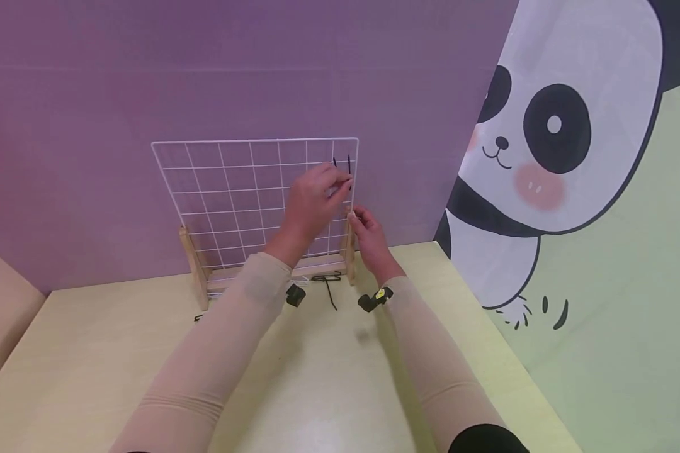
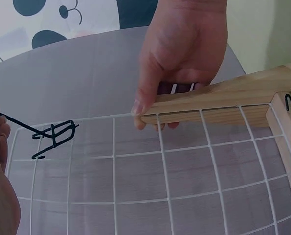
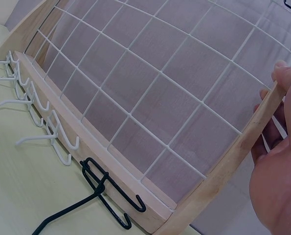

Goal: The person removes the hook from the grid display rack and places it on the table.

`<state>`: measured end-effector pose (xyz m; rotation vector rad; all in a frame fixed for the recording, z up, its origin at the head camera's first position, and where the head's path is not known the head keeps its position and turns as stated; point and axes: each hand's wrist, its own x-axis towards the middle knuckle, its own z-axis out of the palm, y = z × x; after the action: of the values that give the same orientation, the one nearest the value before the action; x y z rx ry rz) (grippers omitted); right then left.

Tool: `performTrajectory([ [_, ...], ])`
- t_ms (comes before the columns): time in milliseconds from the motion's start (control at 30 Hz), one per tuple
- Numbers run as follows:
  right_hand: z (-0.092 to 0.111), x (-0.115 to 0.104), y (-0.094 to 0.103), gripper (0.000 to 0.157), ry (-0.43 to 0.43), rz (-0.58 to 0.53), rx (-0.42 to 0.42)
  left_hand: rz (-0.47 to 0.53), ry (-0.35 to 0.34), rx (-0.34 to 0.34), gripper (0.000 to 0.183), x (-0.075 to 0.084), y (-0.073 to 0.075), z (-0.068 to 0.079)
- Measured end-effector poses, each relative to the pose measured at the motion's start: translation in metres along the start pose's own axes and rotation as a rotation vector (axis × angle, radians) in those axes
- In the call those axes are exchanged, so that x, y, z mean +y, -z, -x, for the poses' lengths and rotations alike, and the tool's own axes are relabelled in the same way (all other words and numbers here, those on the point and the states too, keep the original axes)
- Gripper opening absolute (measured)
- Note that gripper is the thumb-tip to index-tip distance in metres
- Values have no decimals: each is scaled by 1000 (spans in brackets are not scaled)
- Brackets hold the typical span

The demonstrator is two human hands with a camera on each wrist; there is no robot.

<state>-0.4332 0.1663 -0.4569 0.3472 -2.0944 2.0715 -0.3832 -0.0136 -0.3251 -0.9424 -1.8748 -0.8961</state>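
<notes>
A white wire grid panel (image 1: 255, 139) leans back in a light wooden stand (image 2: 233, 93). At its upper right corner my left hand (image 1: 315, 196) pinches the end of a black wire hook's arm. In the left wrist view, that black hook (image 2: 53, 138) lies against the grid wires; whether it is seated on them I cannot tell. Lower down, my right hand (image 1: 371, 239) grips the top of the stand's right side post (image 3: 233, 156), thumb at the grid's edge and fingers behind the wood.
Another black hook (image 3: 104, 186) lies on the table (image 1: 317, 377) against the stand's base bar. Several white hooks (image 3: 52, 133) line the same bar. One more black hook (image 1: 198, 318) shows by the left foot. A purple wall (image 1: 249, 75) stands behind.
</notes>
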Motion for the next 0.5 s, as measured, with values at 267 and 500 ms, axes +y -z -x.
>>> performTrajectory([
  [267, 2, -2, -2, 37, 5, 6, 1, -18, -58, 37, 8, 0, 8, -7],
  [500, 0, -1, 1, 38, -6, 2, -8, 17, -86, 55, 6, 5, 12, -6],
])
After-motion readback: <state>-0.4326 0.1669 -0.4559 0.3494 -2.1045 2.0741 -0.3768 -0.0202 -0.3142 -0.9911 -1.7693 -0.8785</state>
